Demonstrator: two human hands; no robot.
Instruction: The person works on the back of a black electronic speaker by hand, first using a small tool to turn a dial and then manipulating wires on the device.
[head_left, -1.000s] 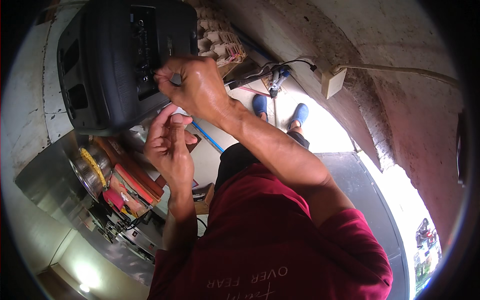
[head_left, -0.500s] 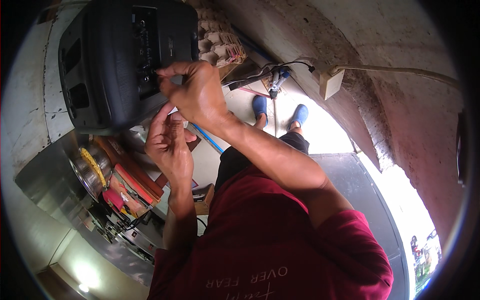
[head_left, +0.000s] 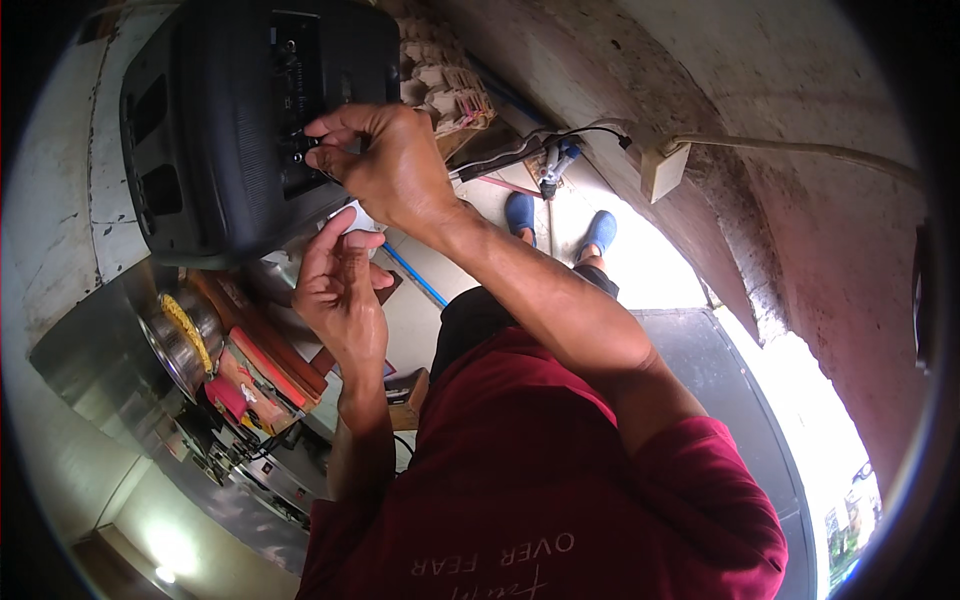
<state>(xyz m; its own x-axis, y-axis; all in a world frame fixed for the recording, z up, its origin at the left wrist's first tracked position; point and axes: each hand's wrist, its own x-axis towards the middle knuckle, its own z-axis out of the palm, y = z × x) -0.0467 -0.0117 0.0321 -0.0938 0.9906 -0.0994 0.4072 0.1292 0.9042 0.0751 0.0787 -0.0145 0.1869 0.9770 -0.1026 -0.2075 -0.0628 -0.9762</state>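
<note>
A black speaker box (head_left: 225, 120) with ribbed edges fills the upper left, its recessed control panel (head_left: 298, 90) turned toward my hands. My right hand (head_left: 395, 170) is at the lower end of that panel, thumb and forefinger closed around a small dark part, a knob or plug too hidden to name. Just below it, my left hand (head_left: 340, 290) is raised with fingers apart and partly bent, under the speaker's lower corner. Something white (head_left: 350, 218) shows by its fingertips; whether they touch it is unclear.
Stacked egg trays (head_left: 440, 75) stand beside the speaker. A white socket box (head_left: 663, 172) with cables hangs along the right wall. A blue-and-grey power tool (head_left: 555, 170) lies near my blue clogs (head_left: 598, 232). Metal bowl (head_left: 185, 340) and shelf items sit lower left.
My right hand has shifted slightly up and left, its fingertips now further apart around the small part. The left hand has dropped a little from the right wrist. The speaker has barely moved.
</note>
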